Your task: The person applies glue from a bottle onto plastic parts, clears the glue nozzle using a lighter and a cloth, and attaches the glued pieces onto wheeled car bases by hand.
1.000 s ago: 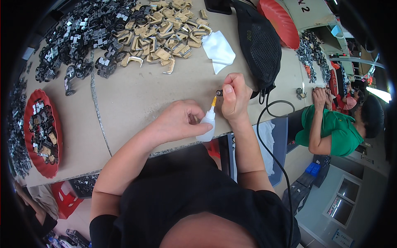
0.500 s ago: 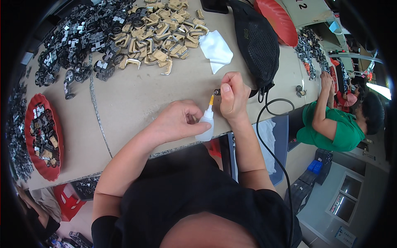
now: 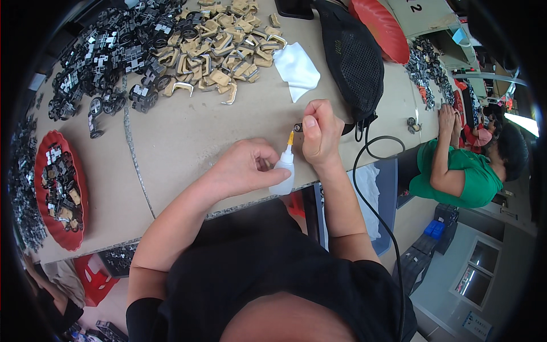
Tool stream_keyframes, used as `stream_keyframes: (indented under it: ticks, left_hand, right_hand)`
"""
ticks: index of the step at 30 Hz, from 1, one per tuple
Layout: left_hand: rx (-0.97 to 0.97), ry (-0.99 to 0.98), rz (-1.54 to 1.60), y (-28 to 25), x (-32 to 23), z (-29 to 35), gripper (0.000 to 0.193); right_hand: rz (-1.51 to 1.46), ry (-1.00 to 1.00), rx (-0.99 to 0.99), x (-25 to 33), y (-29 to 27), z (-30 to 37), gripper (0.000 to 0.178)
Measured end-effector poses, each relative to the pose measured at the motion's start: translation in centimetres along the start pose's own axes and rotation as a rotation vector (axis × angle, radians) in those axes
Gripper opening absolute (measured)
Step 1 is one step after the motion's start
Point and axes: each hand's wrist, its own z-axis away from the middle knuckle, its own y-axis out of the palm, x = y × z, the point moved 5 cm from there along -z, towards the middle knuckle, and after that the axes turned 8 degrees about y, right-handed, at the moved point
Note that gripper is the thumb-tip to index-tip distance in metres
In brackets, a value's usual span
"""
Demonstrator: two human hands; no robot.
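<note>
My left hand (image 3: 246, 165) is closed round a small white squeeze bottle (image 3: 284, 181) with a yellow needle-like tip pointing up. Just right of it, my right hand (image 3: 321, 132) pinches a small dark part (image 3: 298, 127) that has a round spot on it. The bottle's tip is right beside this part; whether they touch I cannot tell. Beyond my hands a white cloth (image 3: 297, 69) lies on the table, next to a heap of tan toy-like shells (image 3: 219, 45). Black and silver wheeled pieces (image 3: 122, 54) are piled at the far left.
A red scalloped tray (image 3: 81, 214) of mixed parts stands at the left, and another red tray (image 3: 393, 34) at the far right. Near it lies a black mesh bag (image 3: 353, 62). A black cable (image 3: 370, 205) hangs over the table edge. A co-worker in green (image 3: 461, 174) sits at the right.
My right hand and the small dark part have shifted very slightly left. My left hand and the bottle look the same.
</note>
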Motion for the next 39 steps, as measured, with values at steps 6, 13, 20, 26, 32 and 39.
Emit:
stream_keyframes:
  ticks: [6, 13, 20, 26, 32, 39]
  left_hand:
    - [-0.009, 0.021, 0.004, 0.0, 0.2, 0.0, 0.025]
    - [0.0, 0.044, 0.077, 0.1, 0.4, -0.2, 0.024]
    - [-0.037, 0.08, 0.106, 0.0, 0.6, -0.1, 0.022]
    - [-0.038, 0.112, 0.115, 0.0, 0.2, -0.1, 0.02]
    - [-0.047, 0.134, 0.144, -0.3, 0.6, -0.4, 0.02]
    - [-0.04, 0.124, 0.196, -0.1, 0.4, -0.1, 0.019]
  right_hand:
    - [-0.147, 0.147, 0.015, -1.3, 0.0, -0.1, 0.022]
    - [-0.122, 0.422, 0.063, -2.9, -0.9, -1.6, 0.028]
    - [0.792, 0.394, 0.051, -1.6, -2.2, -1.5, 0.028]
    - [0.8, 0.03, -0.174, 0.0, -0.2, -3.5, 0.022]
    - [0.579, -0.025, -0.016, 0.2, 0.5, -4.3, 0.015]
    - [-0.567, 0.512, 0.487, 0.0, -0.4, -1.5, 0.015]
